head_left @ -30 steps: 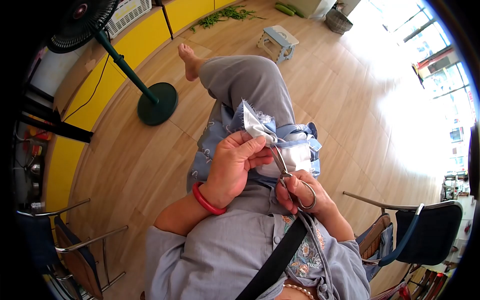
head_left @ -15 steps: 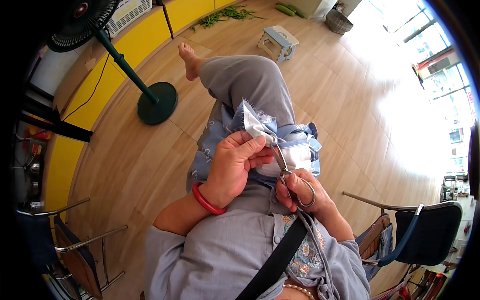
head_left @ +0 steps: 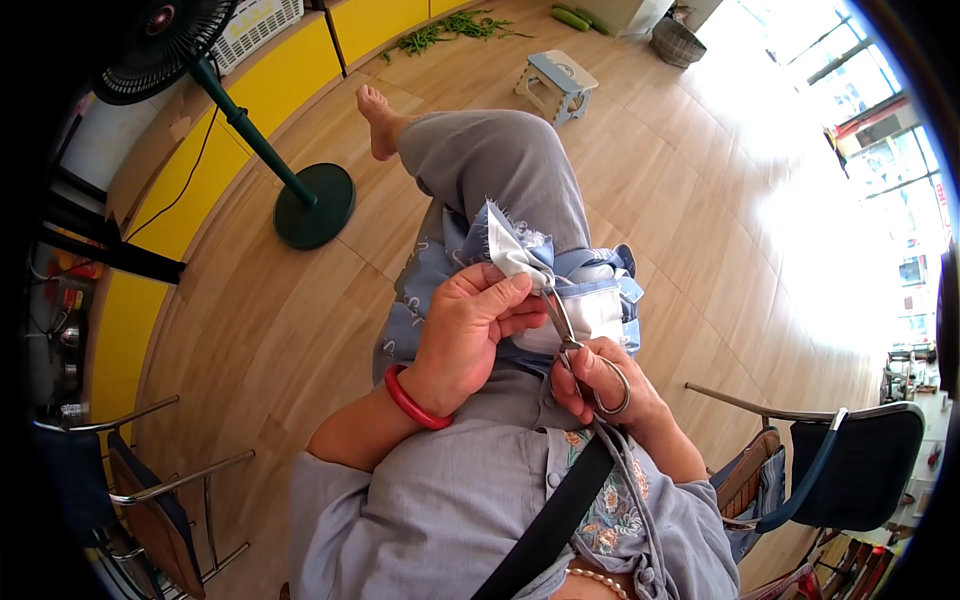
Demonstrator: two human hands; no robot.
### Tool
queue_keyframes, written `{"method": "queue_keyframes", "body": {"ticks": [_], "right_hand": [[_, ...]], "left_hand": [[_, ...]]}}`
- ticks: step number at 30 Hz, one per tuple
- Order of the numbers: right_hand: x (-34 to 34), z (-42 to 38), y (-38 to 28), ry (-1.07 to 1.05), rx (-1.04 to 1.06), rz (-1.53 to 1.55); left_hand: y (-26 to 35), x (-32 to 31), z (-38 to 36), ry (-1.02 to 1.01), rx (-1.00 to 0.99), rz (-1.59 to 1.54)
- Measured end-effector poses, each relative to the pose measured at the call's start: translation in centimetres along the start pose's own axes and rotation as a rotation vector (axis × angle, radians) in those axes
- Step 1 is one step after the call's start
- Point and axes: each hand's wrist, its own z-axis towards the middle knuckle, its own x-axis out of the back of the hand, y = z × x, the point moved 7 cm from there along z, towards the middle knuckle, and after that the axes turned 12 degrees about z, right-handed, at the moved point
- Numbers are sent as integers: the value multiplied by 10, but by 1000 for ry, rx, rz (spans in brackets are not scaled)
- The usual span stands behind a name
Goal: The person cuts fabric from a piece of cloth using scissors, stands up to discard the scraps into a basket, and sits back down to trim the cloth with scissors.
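Blue and white cloth (head_left: pixel 590 312) with frayed edges lies across my lap. My left hand (head_left: pixel 468 325), a red bangle (head_left: pixel 412 402) at its wrist, pinches a white folded part of the cloth between thumb and fingers. Metal scissors (head_left: pixel 562 322) are in my right hand (head_left: pixel 605 385), with a finger loop showing beside the thumb. Their blades point up and away from me, the tips touching the cloth right beside my left fingertips. Whether fabric lies between the blades is too small to tell.
A green-based fan (head_left: pixel 315 207) stands on the wooden floor at the left, near yellow cabinets (head_left: pixel 285 85). Farther off are a small step stool (head_left: pixel 558 85), green vegetables (head_left: pixel 450 32) and a basket (head_left: pixel 678 43). Chairs (head_left: pixel 858 465) stand on both sides of me.
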Motion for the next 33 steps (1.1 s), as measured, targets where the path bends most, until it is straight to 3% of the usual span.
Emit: {"method": "queue_keyframes", "body": {"ticks": [20, 29, 33], "right_hand": [[3, 4, 2, 15, 54, -56], [6, 11, -2, 78, 118, -244], [12, 13, -6, 212, 197, -397]], "left_hand": [[-4, 1, 1, -37, -59, 61], [-7, 1, 2, -41, -27, 12], [-5, -2, 1, -51, -58, 8]]}}
